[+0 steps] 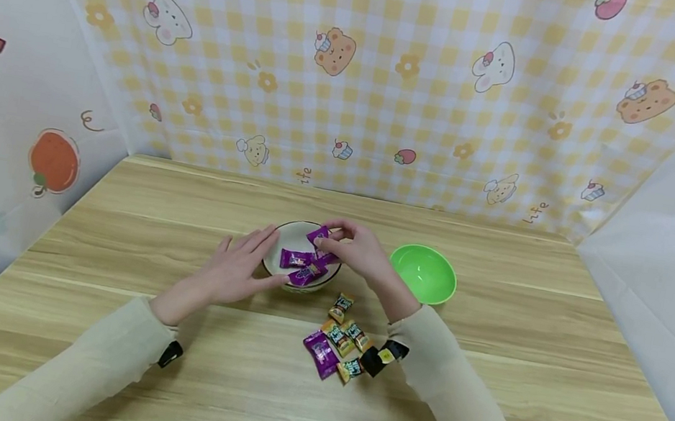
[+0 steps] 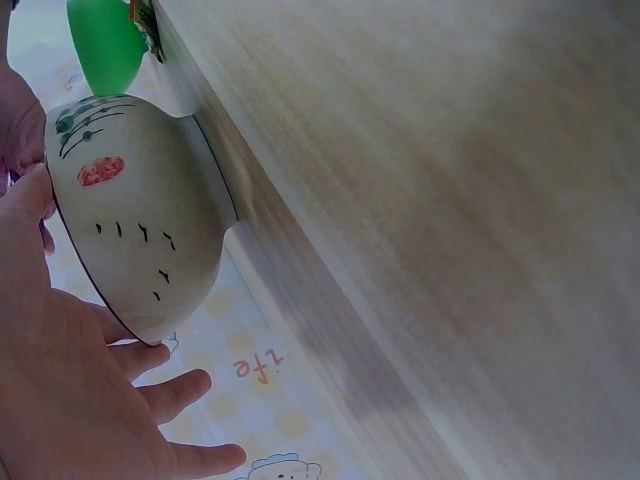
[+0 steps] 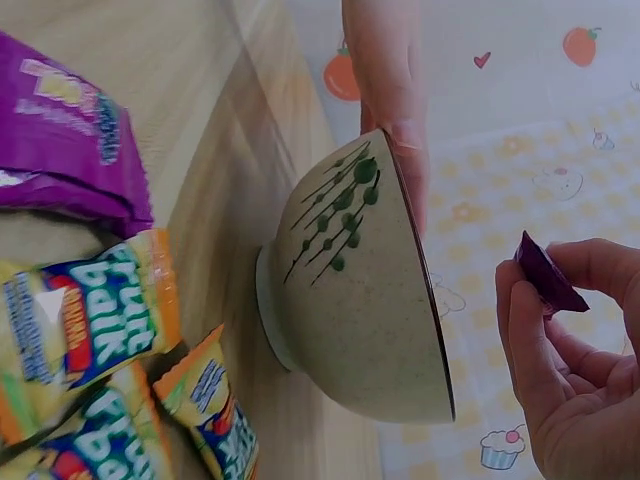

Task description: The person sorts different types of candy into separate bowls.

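A cream bowl [image 1: 289, 235] with a dark rim stands upright on the table, painted with green sprigs on its outer wall [image 3: 350, 310]. Several purple wrapped candies [image 1: 296, 259] lie inside it. Over the bowl's right side, my right hand [image 1: 362, 252] pinches another purple wrapped candy [image 3: 545, 278] between thumb and fingers, above the rim in the right wrist view. My left hand [image 1: 230, 273] rests at the left of the bowl, its fingers spread and extended along the rim, as the left wrist view also shows. Nothing is gripped in that hand.
To the right of the cream bowl is a bright green bowl [image 1: 426, 273]. In front, near my right wrist, lie several yellow fruit candies [image 1: 338, 337] and a purple candy [image 1: 321, 354]. A checked cloth [image 1: 378, 115] hangs behind the wooden table [image 1: 218, 396].
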`<control>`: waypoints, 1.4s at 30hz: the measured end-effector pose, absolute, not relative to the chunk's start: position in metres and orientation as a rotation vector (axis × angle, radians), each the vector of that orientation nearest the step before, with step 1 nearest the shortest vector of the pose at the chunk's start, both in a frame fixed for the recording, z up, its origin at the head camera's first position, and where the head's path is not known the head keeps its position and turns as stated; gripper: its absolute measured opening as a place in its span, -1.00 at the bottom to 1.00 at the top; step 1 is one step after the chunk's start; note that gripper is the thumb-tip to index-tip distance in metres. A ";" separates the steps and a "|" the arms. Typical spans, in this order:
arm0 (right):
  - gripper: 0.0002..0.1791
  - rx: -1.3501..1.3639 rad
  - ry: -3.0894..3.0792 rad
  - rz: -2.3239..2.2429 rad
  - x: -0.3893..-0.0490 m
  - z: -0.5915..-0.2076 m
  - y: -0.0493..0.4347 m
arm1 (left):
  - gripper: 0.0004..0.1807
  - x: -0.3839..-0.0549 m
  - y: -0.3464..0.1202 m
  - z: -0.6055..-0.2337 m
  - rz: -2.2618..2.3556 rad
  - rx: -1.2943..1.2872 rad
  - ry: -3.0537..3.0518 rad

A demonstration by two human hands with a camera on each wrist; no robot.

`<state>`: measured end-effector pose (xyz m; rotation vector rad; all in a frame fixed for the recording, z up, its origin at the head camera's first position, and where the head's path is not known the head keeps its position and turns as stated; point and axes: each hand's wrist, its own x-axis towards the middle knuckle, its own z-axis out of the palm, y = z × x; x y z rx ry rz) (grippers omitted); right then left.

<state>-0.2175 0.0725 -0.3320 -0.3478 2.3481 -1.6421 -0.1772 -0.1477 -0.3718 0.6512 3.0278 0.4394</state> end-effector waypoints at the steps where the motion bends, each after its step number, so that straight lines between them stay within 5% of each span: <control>1: -0.65 -0.348 2.347 -1.641 -0.219 -0.332 0.071 | -0.02 -0.177 -0.148 -0.372 0.440 0.650 3.027; 28: -0.57 -0.498 2.187 -1.665 -0.227 -0.338 0.070 | -0.03 -0.179 -0.148 -0.373 0.465 0.643 3.022; 42: -0.68 -1.245 2.401 -1.295 -0.197 -0.339 0.102 | -0.03 -0.176 -0.148 -0.372 0.473 0.634 3.026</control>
